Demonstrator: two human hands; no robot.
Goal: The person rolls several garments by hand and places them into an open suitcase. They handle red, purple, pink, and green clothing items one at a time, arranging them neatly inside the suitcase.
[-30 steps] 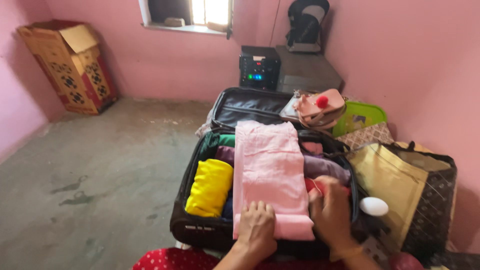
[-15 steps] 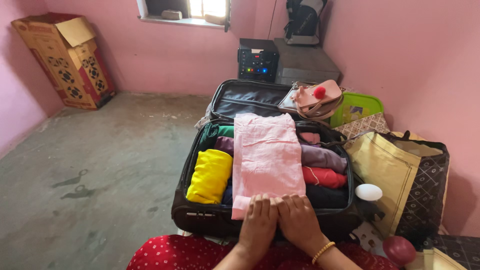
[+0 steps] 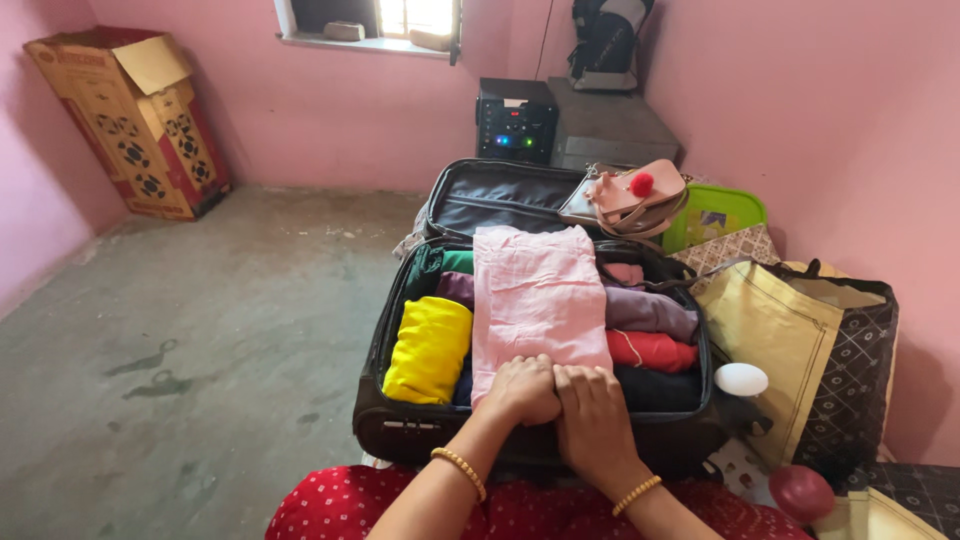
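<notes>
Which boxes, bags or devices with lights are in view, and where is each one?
Cardboard box: far left corner, tall, brown with red and black patterns, flap open.
Black device: by the back wall, box-shaped, small blue and green lights.
Carry bag: right of the suitcase, golden-beige with black patterned side.

Grey concrete floor (image 3: 220,300), open black suitcase (image 3: 400,425), cardboard box (image 3: 130,120), gold patterned bag (image 3: 800,350) resting on it

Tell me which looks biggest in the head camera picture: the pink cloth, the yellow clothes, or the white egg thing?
1. Pink cloth, under both hands.
2. Yellow clothes, in the suitcase, left of it.
3. White egg-shaped thing, smallest, right of the suitcase.
</notes>
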